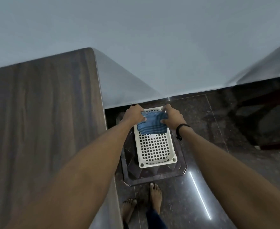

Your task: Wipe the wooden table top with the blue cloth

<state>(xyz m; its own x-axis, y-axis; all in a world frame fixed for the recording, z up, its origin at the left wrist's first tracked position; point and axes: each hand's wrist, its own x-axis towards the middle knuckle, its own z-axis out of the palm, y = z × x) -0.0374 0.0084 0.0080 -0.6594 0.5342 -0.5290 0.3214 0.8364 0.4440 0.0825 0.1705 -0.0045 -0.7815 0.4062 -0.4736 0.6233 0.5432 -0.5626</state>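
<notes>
The blue cloth, folded and striped, is held between both hands over the far end of a white perforated basket. My left hand grips its left edge. My right hand, with a black band on the wrist, grips its right edge. The dark wooden table top fills the left side of the view, beside and above the basket.
The basket stands on a dark stool or stand on the glossy dark floor. My bare feet are just in front of it. A pale wall runs behind. Dark furniture sits at the right.
</notes>
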